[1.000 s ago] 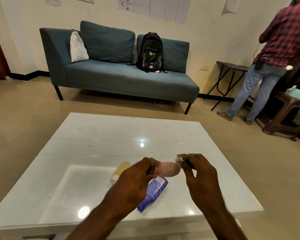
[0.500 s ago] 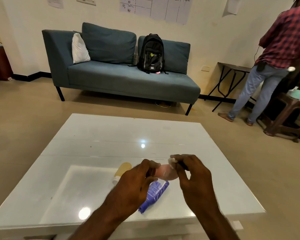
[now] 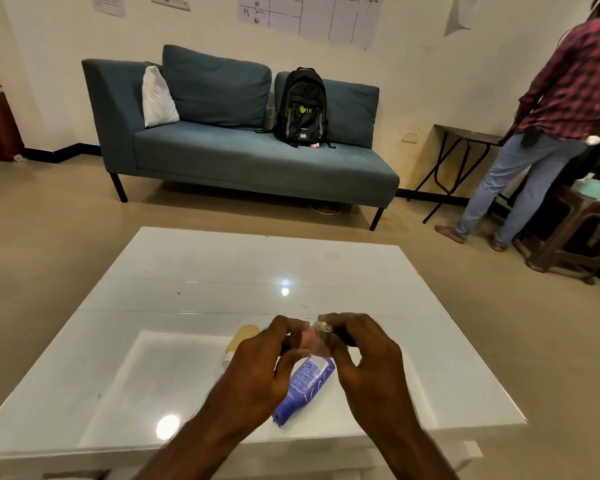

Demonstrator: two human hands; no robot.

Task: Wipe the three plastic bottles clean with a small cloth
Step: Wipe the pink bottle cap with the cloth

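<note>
My left hand (image 3: 260, 365) grips a small pink bottle (image 3: 305, 340) held above the white table (image 3: 194, 271). My right hand (image 3: 364, 358) pinches a small white cloth (image 3: 323, 327) against the pink bottle's far end. Only a short stretch of the pink bottle shows between the two hands. Under my hands a blue bottle (image 3: 307, 386) lies on its side on the table. A yellow bottle (image 3: 241, 341) with a white cap lies just to its left, partly hidden by my left hand.
A blue sofa (image 3: 243, 157) with a black backpack (image 3: 303, 109) stands behind the table. A person in a red checked shirt (image 3: 548, 126) stands at the far right beside a folding table (image 3: 465, 140) and a brown stool (image 3: 575, 230).
My right hand with the cloth has slid left along the pink bottle toward my left hand, so less of the bottle shows. The blue and yellow bottles have stayed in place.
</note>
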